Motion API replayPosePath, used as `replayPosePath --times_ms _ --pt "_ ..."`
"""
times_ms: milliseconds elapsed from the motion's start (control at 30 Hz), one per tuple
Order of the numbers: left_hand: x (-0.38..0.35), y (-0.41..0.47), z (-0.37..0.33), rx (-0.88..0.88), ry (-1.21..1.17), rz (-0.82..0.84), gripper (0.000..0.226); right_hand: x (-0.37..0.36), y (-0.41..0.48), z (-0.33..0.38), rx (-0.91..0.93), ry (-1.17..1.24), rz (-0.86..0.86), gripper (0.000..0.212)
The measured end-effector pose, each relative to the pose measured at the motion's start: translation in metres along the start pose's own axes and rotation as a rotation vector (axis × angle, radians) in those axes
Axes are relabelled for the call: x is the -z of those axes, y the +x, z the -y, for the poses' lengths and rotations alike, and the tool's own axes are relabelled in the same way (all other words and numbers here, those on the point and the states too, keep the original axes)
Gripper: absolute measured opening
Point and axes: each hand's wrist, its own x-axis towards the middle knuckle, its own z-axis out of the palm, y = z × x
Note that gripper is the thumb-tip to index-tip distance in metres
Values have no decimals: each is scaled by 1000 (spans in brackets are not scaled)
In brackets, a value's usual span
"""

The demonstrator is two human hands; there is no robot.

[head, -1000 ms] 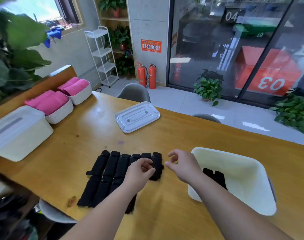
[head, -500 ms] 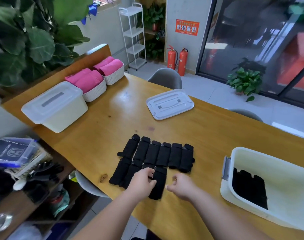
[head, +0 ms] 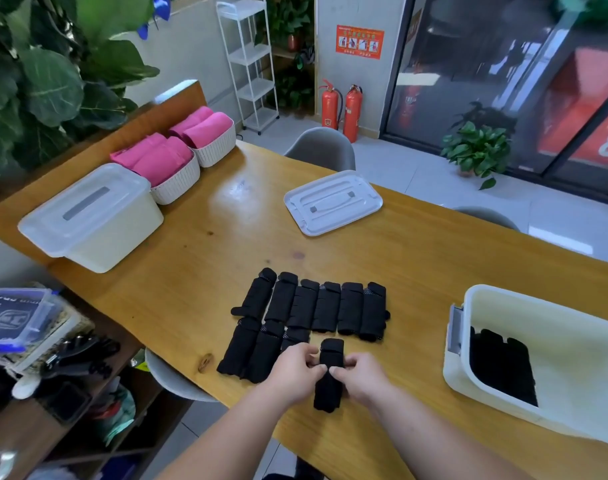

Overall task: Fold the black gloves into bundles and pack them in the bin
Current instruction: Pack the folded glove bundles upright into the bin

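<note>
Nearest, the left hand [head: 293, 370] and right hand [head: 359, 374] pinch one black glove [head: 326, 374] lying on the wooden surface [head: 191, 258], apparently mid-fold; next it likely needs rolling tight, then carrying to the bin [head: 551, 313] at right, beyond the remaining gloves [head: 313, 306].

Soft, even daylight fills my view. A pale sheen lies on the desk [head: 240, 188] above centre; shadows are faint. The black gloves [head: 316, 306] lose detail to darkness. Glass doors [head: 486, 81] upper right hold reflections. Frame edges bow, and lower left smears.
</note>
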Motion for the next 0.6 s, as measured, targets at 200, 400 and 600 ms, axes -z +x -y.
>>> replayPosePath --times_ms 200,400,600 --pt "4 -2 -28 -31 -357 77 38 46 -39 14 138 275 24 14" --pt "15 -13 -101 -177 -591 182 40 113 -76 24 348 314 -221 24" --pt "-7 -21 -187 -320 -604 337 41 179 -106 8 446 512 -311 24"
